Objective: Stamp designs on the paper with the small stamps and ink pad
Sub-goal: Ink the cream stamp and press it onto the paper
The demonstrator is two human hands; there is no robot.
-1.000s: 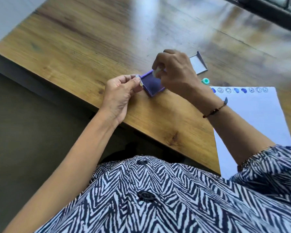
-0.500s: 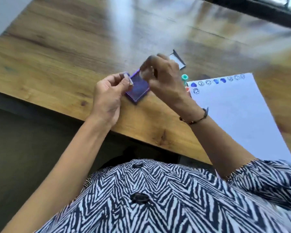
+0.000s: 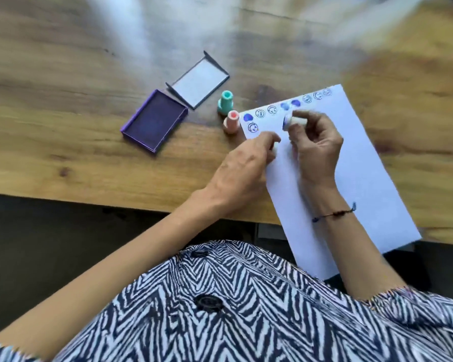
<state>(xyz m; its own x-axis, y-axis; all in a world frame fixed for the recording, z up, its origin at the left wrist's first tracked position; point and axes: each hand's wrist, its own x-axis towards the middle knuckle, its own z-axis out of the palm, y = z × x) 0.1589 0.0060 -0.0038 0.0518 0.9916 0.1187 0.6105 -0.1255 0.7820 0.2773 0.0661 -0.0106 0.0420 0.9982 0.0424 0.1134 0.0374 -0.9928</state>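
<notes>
**Inked stamp held over the second row, not yet pressed**

Your right hand [image 3: 315, 142] has its grip closed on a small white stamp [image 3: 294, 122], held on its side with the inked blue face turned left. That tilt suggests you are checking the ink or lining up the print. The face is clear of the sheet, so no print is being made.

Your left hand [image 3: 249, 163] rests on the left edge of the paper [image 3: 356, 163], fingertips pinched narrow around something pale and small. I cannot tell what it is. The hand's weight on the sheet likely serves to stop it sliding under pressure.

The paper lies at an angle on the wooden surface [image 3: 76, 95], its near corner overhanging the edge. One row of blue prints runs along the top, and a single print [image 3: 252, 127] starts a second row at the left. The next print probably belongs beside it.

The purple ink pad [image 3: 154, 120] sits open, well to the left, with its lid [image 3: 199, 83] lying just behind it. A green stamp [image 3: 225, 101] and a pink stamp [image 3: 231, 122] stand upright between pad and paper, the pink one just beside the sheet's corner, both within easy reach.

Risk noted: the unsupported corner could let the sheet shift.
</notes>
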